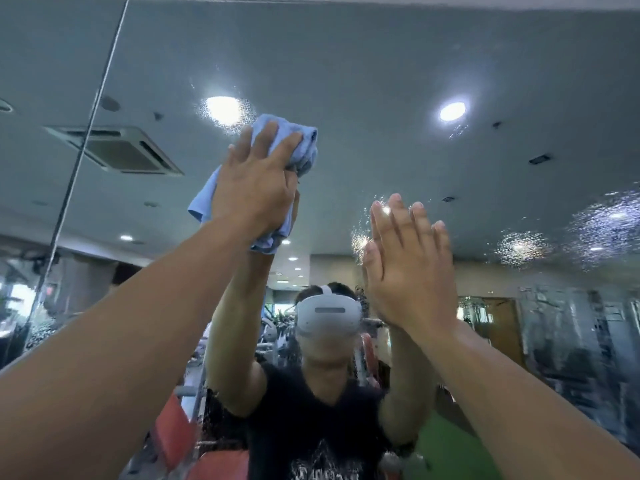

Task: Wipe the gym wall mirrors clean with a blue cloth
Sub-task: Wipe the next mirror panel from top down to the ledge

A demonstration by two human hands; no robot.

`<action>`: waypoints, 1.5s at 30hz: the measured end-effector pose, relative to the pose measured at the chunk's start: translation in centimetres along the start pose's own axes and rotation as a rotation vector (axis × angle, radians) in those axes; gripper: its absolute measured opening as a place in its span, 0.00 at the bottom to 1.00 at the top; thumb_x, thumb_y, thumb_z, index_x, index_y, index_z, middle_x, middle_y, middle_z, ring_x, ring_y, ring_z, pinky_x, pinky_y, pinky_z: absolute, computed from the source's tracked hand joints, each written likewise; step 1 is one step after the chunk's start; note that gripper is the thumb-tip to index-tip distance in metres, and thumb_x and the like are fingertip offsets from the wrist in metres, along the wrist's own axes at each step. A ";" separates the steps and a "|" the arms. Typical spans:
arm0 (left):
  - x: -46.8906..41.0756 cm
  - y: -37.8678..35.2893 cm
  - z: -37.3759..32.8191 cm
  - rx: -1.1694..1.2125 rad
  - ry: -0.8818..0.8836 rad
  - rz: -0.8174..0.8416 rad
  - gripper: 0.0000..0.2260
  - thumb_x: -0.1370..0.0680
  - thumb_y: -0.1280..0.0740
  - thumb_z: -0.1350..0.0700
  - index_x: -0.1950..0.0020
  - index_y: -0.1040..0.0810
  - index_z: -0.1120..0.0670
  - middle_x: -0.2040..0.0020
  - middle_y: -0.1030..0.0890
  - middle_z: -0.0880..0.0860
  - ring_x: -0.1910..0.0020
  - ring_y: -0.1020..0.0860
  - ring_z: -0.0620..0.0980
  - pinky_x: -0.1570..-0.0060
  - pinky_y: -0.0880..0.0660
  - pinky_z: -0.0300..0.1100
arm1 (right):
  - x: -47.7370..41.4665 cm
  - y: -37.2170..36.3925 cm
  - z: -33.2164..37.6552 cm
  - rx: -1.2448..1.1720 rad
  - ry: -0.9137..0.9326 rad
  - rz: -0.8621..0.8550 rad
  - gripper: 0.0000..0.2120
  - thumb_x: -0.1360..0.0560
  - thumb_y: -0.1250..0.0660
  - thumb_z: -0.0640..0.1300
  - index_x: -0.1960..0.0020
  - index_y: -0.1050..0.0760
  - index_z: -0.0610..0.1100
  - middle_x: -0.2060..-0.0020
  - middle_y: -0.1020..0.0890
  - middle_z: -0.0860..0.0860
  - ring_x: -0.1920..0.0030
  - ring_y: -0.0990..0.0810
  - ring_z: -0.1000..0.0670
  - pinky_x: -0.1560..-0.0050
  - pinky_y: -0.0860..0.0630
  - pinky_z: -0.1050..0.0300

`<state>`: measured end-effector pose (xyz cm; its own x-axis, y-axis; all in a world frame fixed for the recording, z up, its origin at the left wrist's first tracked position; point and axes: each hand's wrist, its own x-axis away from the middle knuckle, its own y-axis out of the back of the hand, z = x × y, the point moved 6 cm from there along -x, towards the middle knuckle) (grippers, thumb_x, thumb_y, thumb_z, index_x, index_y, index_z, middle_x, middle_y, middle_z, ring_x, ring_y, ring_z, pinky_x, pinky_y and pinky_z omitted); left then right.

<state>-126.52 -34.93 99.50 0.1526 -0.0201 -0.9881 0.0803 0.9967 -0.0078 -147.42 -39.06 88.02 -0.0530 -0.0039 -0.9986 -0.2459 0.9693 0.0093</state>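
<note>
Head view: left hand (pixel 254 194) lies flat on the bunched blue cloth (pixel 303 147), fingers straight and slightly spread, pressing it to the wall mirror (pixel 381 64) high up, right of the vertical seam (pixel 86 133). Right hand (pixel 410 268) rests flat-palmed on the glass lower right, fingers straight and together, holding nothing. Wet speckles (pixel 606 226) dot the mirror's right edge.

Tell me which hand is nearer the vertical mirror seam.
Left. The left hand, pressing the blue cloth, is right of the seam; the right hand, open on the glass, lies much farther right.
</note>
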 end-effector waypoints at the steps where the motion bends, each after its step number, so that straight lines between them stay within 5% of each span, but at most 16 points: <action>1: 0.0 -0.1 0.0 -0.008 -0.001 0.007 0.28 0.24 0.50 0.52 0.23 0.35 0.47 0.24 0.36 0.55 0.27 0.38 0.63 0.28 0.39 0.58 | 0.0 0.1 -0.1 0.002 0.001 0.006 0.28 0.16 0.53 0.55 0.18 0.41 0.49 0.18 0.39 0.48 0.19 0.42 0.41 0.21 0.48 0.40; 7: 0.5 -0.2 -0.3 -0.042 -0.019 0.062 0.35 0.28 0.60 0.48 0.21 0.38 0.48 0.22 0.39 0.56 0.24 0.43 0.65 0.27 0.41 0.58 | -0.3 0.8 -0.8 0.014 0.045 0.039 0.26 0.16 0.52 0.55 0.19 0.40 0.51 0.20 0.36 0.48 0.20 0.40 0.43 0.24 0.47 0.45; 22: -5.1 -1.7 -6.0 -0.023 0.161 0.012 0.25 0.23 0.49 0.51 0.25 0.34 0.46 0.25 0.35 0.56 0.27 0.37 0.64 0.29 0.35 0.56 | 0.4 3.7 -14.6 0.064 0.013 0.068 0.26 0.15 0.55 0.52 0.18 0.43 0.49 0.19 0.39 0.45 0.19 0.43 0.40 0.21 0.46 0.37; 27: -7.2 -2.5 -13.8 -0.007 -0.070 0.084 0.27 0.24 0.48 0.55 0.24 0.33 0.48 0.23 0.34 0.57 0.25 0.36 0.62 0.29 0.34 0.57 | 1.1 2.1 -15.9 -0.020 -0.013 0.095 0.27 0.15 0.61 0.55 0.17 0.54 0.56 0.17 0.48 0.50 0.17 0.54 0.46 0.20 0.62 0.48; 32: -1.7 -1.6 -16.7 0.004 -0.485 0.040 0.25 0.27 0.44 0.58 0.30 0.24 0.56 0.30 0.26 0.62 0.30 0.30 0.63 0.28 0.36 0.54 | 1.4 2.4 -16.0 -0.059 0.003 0.082 0.27 0.15 0.61 0.56 0.17 0.49 0.55 0.17 0.46 0.49 0.17 0.51 0.44 0.20 0.62 0.49; 38: 14.3 -2.3 -16.2 -0.020 -0.891 0.170 0.22 0.21 0.34 0.55 0.26 0.26 0.45 0.21 0.34 0.53 0.21 0.39 0.59 0.25 0.38 0.57 | 1.5 2.3 -15.8 -0.065 -0.011 0.085 0.28 0.16 0.61 0.55 0.16 0.48 0.55 0.17 0.48 0.48 0.17 0.52 0.43 0.20 0.63 0.49; 42: 12.6 -1.7 -14.5 0.019 -0.862 0.154 0.19 0.17 0.39 0.50 0.26 0.28 0.45 0.22 0.34 0.55 0.23 0.37 0.60 0.26 0.39 0.54 | 1.7 2.3 -15.9 -0.061 -0.021 0.075 0.28 0.16 0.62 0.55 0.16 0.48 0.55 0.16 0.48 0.48 0.17 0.52 0.43 0.20 0.62 0.47; 45: 5.3 -1.8 -12.4 0.023 -0.601 0.057 0.19 0.18 0.43 0.53 0.27 0.29 0.50 0.25 0.30 0.61 0.27 0.35 0.61 0.30 0.38 0.52 | 1.7 2.2 -15.9 -0.056 -0.022 0.070 0.27 0.15 0.61 0.55 0.16 0.48 0.55 0.16 0.49 0.49 0.17 0.53 0.43 0.20 0.62 0.48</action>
<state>-138.11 -35.81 92.41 0.6867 -0.0135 -0.7268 0.0754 0.9958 0.0528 -163.47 -40.90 87.18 -0.0507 0.0695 -0.9963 -0.2962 0.9516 0.0815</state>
